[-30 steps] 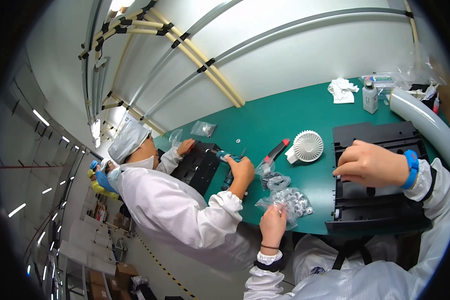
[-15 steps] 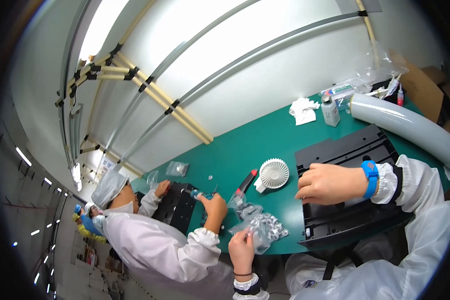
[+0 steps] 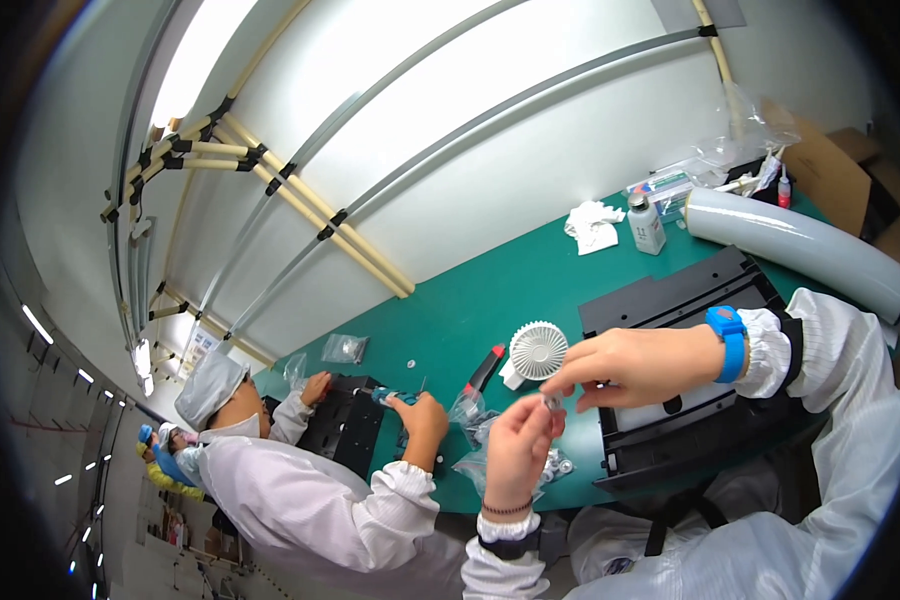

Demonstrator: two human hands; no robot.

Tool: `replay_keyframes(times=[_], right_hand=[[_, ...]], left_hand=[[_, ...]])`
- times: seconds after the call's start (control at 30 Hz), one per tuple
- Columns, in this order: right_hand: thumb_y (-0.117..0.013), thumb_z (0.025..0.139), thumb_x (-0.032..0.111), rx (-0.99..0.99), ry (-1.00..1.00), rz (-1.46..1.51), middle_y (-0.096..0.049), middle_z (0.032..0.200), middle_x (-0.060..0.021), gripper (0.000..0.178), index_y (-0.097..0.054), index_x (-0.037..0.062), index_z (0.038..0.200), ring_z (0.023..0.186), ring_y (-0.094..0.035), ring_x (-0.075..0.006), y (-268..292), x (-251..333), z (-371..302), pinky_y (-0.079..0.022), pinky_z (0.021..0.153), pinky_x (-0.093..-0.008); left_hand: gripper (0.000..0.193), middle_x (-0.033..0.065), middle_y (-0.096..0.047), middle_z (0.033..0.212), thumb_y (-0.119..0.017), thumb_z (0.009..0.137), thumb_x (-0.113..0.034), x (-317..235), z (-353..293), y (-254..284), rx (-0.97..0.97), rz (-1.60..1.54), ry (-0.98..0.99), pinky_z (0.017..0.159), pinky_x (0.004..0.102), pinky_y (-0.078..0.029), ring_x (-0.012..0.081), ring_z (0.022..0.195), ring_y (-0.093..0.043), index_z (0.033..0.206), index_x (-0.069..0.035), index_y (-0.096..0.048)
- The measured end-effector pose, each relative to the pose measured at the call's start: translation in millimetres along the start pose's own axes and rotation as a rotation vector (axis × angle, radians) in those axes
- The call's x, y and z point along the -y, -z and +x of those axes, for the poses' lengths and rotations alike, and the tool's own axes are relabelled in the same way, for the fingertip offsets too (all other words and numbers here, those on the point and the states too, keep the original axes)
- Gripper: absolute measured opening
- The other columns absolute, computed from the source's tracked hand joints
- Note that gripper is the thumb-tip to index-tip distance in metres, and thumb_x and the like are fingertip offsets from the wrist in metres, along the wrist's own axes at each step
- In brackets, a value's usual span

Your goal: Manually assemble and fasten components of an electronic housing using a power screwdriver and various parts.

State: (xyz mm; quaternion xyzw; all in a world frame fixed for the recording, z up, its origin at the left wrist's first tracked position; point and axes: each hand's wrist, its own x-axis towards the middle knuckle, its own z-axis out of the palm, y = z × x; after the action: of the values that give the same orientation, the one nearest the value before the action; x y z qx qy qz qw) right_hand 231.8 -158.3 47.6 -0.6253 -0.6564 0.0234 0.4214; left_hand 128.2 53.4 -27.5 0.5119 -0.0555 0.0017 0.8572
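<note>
Your left hand (image 3: 518,440), below the centre of the frame, has thumb and fingers closed in a pinch on a small, pale, ring-like part (image 3: 551,402); your right hand (image 3: 642,368), right of centre, is half curled with its fingertips at the same part, and whether it also grips cannot be told. Behind your left hand, at lower centre, lie small white round parts (image 3: 562,466) by a clear plastic bag (image 3: 470,464); the slotted black rectangular housing (image 3: 635,302) sits beneath your right hand, at right, near the white round-grilled fan (image 3: 537,350).
</note>
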Motion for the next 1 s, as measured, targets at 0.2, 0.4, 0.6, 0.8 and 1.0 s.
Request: replay_keyframes(times=[0.2, 0.4, 0.6, 0.8, 1.0], right_hand=[[-0.068, 0.091, 0.016, -0.214, -0.372, 0.309, -0.071, 0.086, -0.0073, 0.023, -0.069, -0.0030, 0.105, 0.071, -0.063, -0.0098, 14, -13, 8, -0.053, 0.066, -0.0247], [-0.066, 0.092, 0.021, -0.154, -0.774, 0.353, -0.067, 0.077, -0.0045, 0.025, -0.071, -0.0028, 0.094, 0.066, -0.058, -0.0074, 24, -26, 2, -0.049, 0.061, -0.0211], [-0.071, 0.082, 0.026, -0.258, -0.874, 0.298, -0.067, 0.072, -0.0048, 0.028, -0.071, -0.0017, 0.081, 0.065, -0.062, -0.0101, 12, -62, 7, -0.049, 0.057, -0.0249], [-0.069, 0.077, 0.025, -0.170, -0.954, -0.036, -0.069, 0.066, -0.0108, 0.027, -0.070, -0.0012, 0.068, 0.059, -0.064, -0.0173, -6, -97, 3, -0.051, 0.058, -0.0311], [-0.065, 0.080, 0.025, -0.225, -0.962, -0.237, -0.068, 0.070, -0.0185, 0.028, -0.070, -0.0028, 0.075, 0.066, -0.067, -0.0282, -1, -121, -9, -0.053, 0.064, -0.0374]], left_hand=[[0.025, 0.0050, -0.063, 0.097, -0.059, 0.097, -0.015, 9, 61, 8, 0.257, -0.232, 0.051, 0.076, 0.0266, -0.045, 0.0130, 0.086, -0.055, 0.114, 0.003, -0.060], [0.022, 0.0061, -0.066, 0.093, -0.062, 0.095, -0.011, 17, 91, 13, 0.161, 0.024, -0.017, 0.069, 0.0224, -0.045, 0.0102, 0.078, -0.057, 0.111, 0.003, -0.062], [0.023, 0.0064, -0.066, 0.094, -0.059, 0.098, -0.020, 37, 101, 27, -0.007, 0.177, -0.027, 0.066, 0.0202, -0.047, 0.0088, 0.077, -0.058, 0.107, 0.001, -0.061], [0.029, 0.0073, -0.066, 0.103, -0.058, 0.098, -0.022, 66, 99, 50, -0.138, 0.425, -0.061, 0.070, 0.0210, -0.049, 0.0086, 0.082, -0.060, 0.116, 0.000, -0.060], [0.034, 0.0072, -0.062, 0.118, -0.055, 0.098, -0.013, 92, 109, 48, -0.102, 0.450, 0.034, 0.079, 0.0250, -0.051, 0.0121, 0.097, -0.061, 0.129, 0.000, -0.055]])
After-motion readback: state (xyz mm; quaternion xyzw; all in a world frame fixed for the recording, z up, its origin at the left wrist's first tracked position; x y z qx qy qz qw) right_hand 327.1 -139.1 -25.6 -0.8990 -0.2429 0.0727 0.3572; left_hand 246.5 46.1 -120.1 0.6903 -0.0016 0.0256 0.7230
